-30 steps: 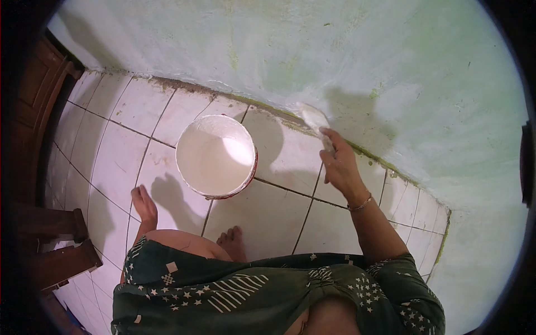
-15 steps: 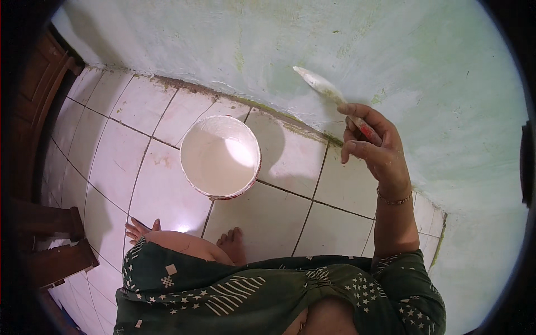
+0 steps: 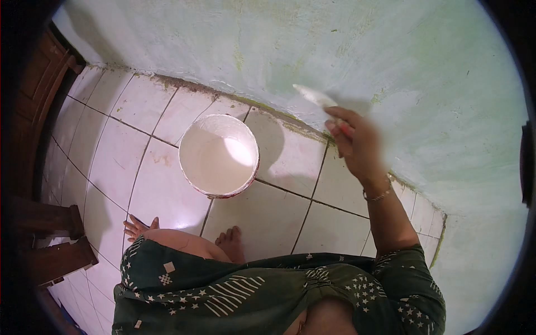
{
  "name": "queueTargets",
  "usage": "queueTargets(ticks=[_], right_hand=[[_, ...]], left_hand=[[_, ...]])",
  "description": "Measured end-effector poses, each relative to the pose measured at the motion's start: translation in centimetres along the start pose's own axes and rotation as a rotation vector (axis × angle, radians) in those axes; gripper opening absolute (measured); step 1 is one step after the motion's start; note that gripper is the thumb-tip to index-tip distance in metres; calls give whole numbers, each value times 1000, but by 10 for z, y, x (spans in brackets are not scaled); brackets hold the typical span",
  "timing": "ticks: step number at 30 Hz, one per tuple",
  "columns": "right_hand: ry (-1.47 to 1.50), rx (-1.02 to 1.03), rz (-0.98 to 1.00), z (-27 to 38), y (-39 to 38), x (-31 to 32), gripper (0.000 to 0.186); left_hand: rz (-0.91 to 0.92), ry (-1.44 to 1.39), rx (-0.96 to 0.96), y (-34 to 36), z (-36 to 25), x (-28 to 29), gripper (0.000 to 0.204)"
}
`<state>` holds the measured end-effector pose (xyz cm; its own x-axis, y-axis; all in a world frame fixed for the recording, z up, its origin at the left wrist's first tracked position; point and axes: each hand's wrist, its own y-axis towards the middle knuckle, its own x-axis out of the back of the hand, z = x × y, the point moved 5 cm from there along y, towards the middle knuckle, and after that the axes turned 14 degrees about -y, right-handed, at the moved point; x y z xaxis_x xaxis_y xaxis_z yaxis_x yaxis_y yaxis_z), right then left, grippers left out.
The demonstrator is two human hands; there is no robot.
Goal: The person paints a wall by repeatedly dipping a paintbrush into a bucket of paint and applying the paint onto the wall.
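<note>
My right hand point(image 3: 357, 148), blurred by motion, is closed on the red handle of a paintbrush point(image 3: 312, 96) with white-coated bristles, held beside the pale green wall point(image 3: 419, 67). A white bucket point(image 3: 195, 139) of white paint, its rim smeared, stands on the tiled floor point(image 3: 159, 178) below and left of the brush. My left hand point(image 3: 139, 228) has its fingers spread on or just above the tiles at the lower left, partly hidden by my knee, with nothing visible in it.
Dark wooden furniture point(image 3: 47, 106) lines the left side, with wooden pieces point(image 3: 56, 220) jutting out lower down. The wall meets the floor along a rough, green-stained edge and turns a corner at the right. My bare foot point(image 3: 230, 241) is below the bucket.
My right hand rose with the brush from near the floor edge, then moved slightly left and back toward the wall. My left hand has moved down and its fingers have spread.
</note>
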<state>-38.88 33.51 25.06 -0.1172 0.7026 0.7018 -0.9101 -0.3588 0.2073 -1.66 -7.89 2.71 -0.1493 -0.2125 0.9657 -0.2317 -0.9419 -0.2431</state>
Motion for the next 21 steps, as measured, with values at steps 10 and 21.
queueTargets(ticks=[10, 21], right_hand=[[-381, 283, 193, -63, 13, -96, 15], [-491, 473, -68, -22, 39, -43, 18]], left_hand=[[-54, -17, -41, 0, 4, -8, 100], [-28, -61, 47, 33, 39, -49, 121]])
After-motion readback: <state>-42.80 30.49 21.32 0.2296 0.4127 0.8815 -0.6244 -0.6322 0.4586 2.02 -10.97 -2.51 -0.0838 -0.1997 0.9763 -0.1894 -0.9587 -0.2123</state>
